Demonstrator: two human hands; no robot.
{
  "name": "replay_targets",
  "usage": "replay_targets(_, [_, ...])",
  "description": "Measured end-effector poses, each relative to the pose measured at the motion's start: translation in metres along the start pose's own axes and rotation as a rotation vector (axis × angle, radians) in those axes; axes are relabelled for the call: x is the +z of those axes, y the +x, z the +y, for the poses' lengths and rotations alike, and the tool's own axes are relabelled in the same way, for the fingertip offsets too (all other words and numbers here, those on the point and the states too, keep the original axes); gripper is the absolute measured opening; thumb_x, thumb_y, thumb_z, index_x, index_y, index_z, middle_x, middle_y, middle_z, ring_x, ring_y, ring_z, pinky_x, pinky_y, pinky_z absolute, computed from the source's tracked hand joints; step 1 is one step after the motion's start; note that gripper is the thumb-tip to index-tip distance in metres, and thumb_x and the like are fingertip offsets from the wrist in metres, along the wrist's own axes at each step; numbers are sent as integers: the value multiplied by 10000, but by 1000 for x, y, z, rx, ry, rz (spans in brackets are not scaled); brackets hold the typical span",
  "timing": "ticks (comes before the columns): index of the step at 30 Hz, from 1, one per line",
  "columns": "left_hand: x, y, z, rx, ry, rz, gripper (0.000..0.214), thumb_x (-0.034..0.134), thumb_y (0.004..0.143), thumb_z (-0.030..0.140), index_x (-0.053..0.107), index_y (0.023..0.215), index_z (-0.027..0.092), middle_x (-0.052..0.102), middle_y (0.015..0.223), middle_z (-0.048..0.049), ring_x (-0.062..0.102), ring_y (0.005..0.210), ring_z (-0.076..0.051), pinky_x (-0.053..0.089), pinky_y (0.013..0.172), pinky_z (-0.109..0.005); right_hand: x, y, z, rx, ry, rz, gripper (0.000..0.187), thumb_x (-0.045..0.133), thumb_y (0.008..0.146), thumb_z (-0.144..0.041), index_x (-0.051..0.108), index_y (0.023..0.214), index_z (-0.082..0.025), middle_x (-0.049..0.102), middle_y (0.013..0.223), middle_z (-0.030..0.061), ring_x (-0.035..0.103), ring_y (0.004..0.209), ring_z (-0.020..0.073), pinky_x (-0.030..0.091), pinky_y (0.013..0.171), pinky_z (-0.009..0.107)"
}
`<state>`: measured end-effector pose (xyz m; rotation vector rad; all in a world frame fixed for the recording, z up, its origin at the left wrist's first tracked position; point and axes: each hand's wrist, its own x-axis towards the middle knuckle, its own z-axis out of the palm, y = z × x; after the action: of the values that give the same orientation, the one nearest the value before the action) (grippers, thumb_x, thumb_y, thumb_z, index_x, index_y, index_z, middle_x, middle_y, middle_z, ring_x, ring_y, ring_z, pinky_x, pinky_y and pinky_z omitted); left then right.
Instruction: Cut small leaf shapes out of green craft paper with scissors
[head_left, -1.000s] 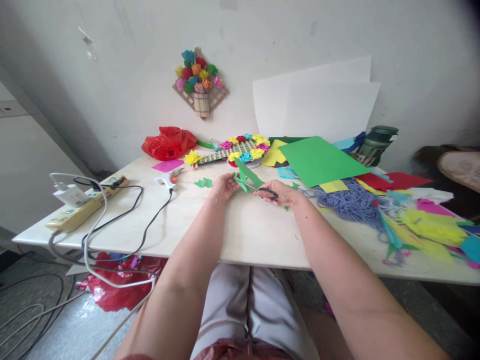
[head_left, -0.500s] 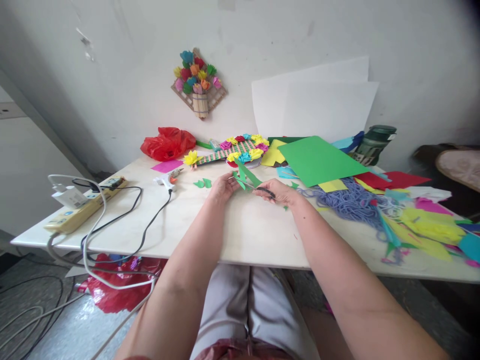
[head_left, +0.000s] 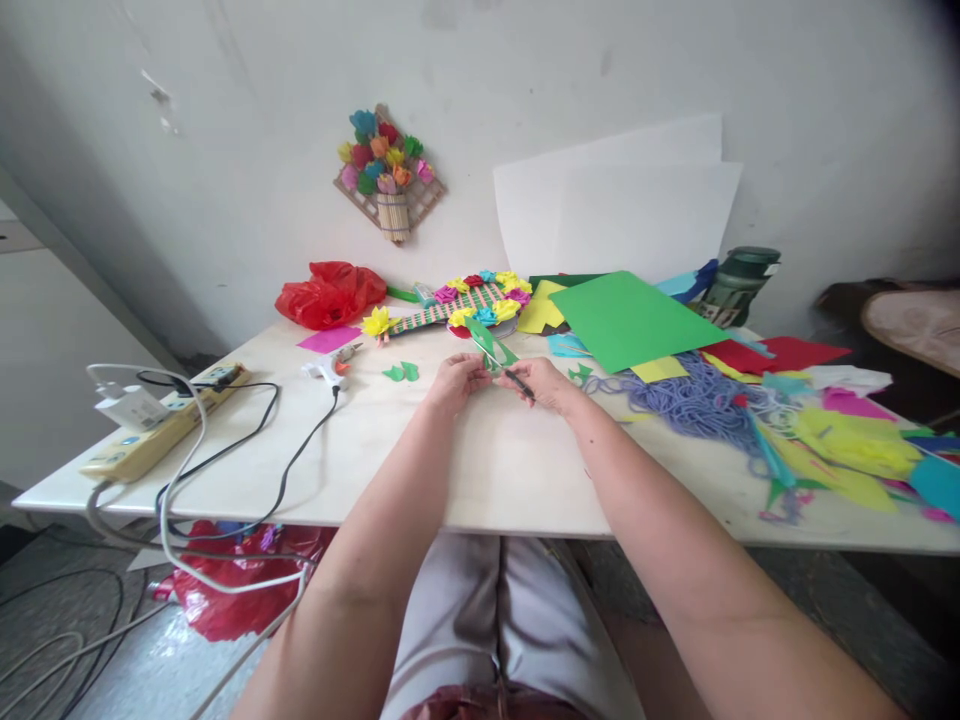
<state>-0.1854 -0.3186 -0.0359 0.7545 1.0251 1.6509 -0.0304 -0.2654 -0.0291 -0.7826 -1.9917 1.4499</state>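
Green paper [head_left: 478, 331] sits pinched in the left hand [head_left: 459, 382], the right hand [head_left: 551, 385] gripping scissors [head_left: 519, 384], now closer together, so cutting seems under way.

Right grip [head_left: 541, 384] around black-handled scissors [head_left: 519, 384], left grip [head_left: 459, 382] holding green paper [head_left: 507, 352], glue gun [head_left: 322, 371] on table [head_left: 517, 470]

The right grip [head_left: 543, 384] hides part of the scissors [head_left: 517, 382], and the view's right edge cuts off the table [head_left: 525, 480].
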Motion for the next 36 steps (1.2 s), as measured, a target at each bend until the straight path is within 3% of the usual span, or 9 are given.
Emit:
replay_targets(7, [1, 3, -2, -15, -79, 29, 76, 619, 682, 78, 559, 644, 105, 558, 547, -10, 523, 475, -72, 479, 549, -206, 4, -1, -2, 13, 24, 40, 427, 756, 535, -402, 588, 814, -126, 459, 446, -66, 390, 367, 51, 322, 287, 170])
replay_targets(23, [6, -1, -2, -46, -65, 43, 102, 554, 718, 33, 567, 637, 95, 548, 528, -19, 516, 473, -77, 482, 557, -214, 0, -3, -2, 58, 124, 2, 253, 681, 658, -337, 578, 751, -126, 455, 427, -61, 354, 333, 29, 309, 291, 144])
replay_targets(36, [3, 2, -3, -38, -38, 35, 67, 582, 708, 54, 558, 656, 89, 527, 513, 2, 507, 463, -67, 491, 564, -213, 5, 0, -5, 30, 74, 76, 299, 736, 578, -366, 578, 680, -134, 430, 375, -76, 329, 304, 37, 265, 269, 162])
